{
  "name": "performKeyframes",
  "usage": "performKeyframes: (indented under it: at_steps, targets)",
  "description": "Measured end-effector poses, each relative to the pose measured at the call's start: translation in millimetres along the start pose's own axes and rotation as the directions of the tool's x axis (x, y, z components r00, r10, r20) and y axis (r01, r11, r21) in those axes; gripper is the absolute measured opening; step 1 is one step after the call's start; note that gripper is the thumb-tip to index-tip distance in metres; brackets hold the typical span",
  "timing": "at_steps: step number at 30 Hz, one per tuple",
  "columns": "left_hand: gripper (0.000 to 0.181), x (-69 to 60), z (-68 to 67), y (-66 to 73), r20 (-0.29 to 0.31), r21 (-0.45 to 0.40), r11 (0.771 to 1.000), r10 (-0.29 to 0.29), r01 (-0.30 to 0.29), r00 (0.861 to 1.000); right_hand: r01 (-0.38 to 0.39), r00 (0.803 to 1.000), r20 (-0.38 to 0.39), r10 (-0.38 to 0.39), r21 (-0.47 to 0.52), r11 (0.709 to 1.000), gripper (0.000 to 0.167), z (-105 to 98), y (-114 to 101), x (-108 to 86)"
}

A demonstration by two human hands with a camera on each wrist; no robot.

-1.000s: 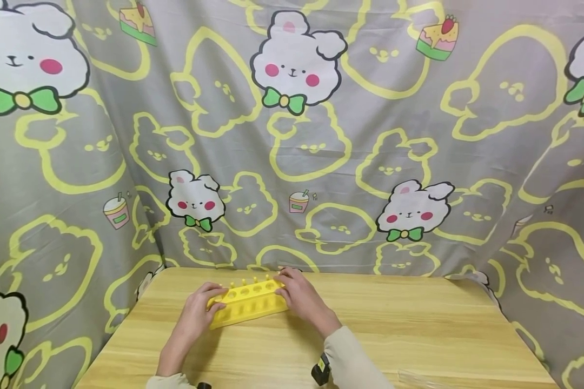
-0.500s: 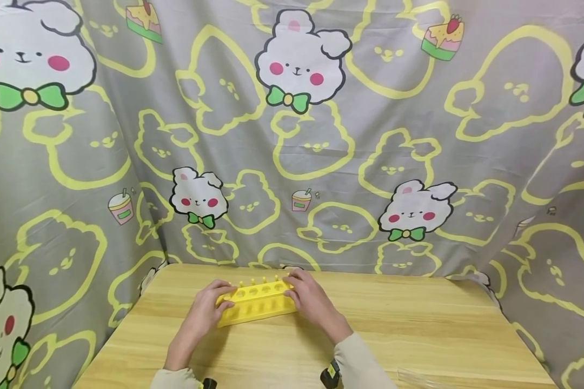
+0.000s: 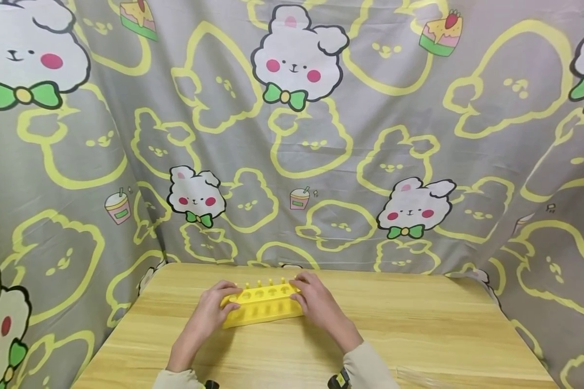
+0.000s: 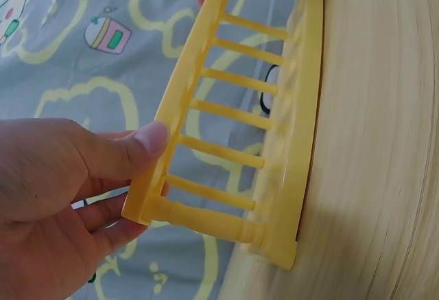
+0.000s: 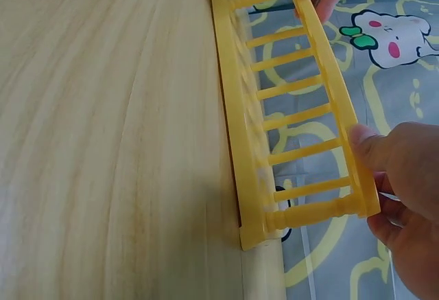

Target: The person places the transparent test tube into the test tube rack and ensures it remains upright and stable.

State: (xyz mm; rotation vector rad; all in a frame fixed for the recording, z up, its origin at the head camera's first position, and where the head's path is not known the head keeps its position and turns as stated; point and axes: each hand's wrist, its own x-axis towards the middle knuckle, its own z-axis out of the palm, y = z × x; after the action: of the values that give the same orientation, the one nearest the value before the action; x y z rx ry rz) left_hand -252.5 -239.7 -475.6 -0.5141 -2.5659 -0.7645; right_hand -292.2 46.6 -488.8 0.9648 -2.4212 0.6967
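Note:
A yellow plastic test tube rack (image 3: pixel 267 309) stands upright on the wooden table, its top a row of round holes with thin pegs along the back. My left hand (image 3: pixel 213 308) grips the left end of its upper plate, thumb on the near side. At the right end my right hand (image 3: pixel 321 305) holds the same plate, thumb in front and fingers behind. The left wrist view shows the thumb pressed on the rack's upper rail (image 4: pixel 180 97), with slim posts running down to the base. The rack's base (image 5: pixel 236 121) lies on the tabletop in the right wrist view.
The wooden table (image 3: pixel 418 324) reaches back to a grey curtain (image 3: pixel 321 162) printed with rabbits, which also hangs at both sides. Clear, thin, tube-like items (image 3: pixel 418 377) lie at the table's near right, barely visible.
Both hands and the rack have shifted a little to the right across the table. The hold at each end stays the same.

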Motion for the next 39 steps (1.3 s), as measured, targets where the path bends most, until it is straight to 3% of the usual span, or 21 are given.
performKeyframes:
  at_steps: [14, 22, 32, 39]
  targets:
    - [0.035, 1.0, 5.6, 5.6, -0.017, -0.06, 0.997, 0.038, -0.039, 0.999, -0.03, 0.999, -0.023, 0.03, -0.013, 0.999, 0.031, -11, 1, -11.5]
    - [0.035, 3.1, 10.3, 13.4, -0.06, -0.071, 0.992, 0.103, -0.107, 0.993, -0.079, 0.997, -0.011, 0.079, 0.0, 0.997, 0.031, -20, 0, -19.2]
    - [0.035, 3.6, 12.2, 21.1, 0.02, -0.104, 0.991, 0.087, -0.085, 0.996, -0.096, 0.995, -0.022, 0.096, -0.001, 0.995, 0.033, -27, 1, -29.5]
    - [0.035, 2.2, 17.0, 27.5, 0.037, -0.121, 0.989, 0.093, -0.088, 0.995, -0.127, 0.992, -0.013, 0.127, -0.007, 0.992, 0.033, -32, 1, -38.9]
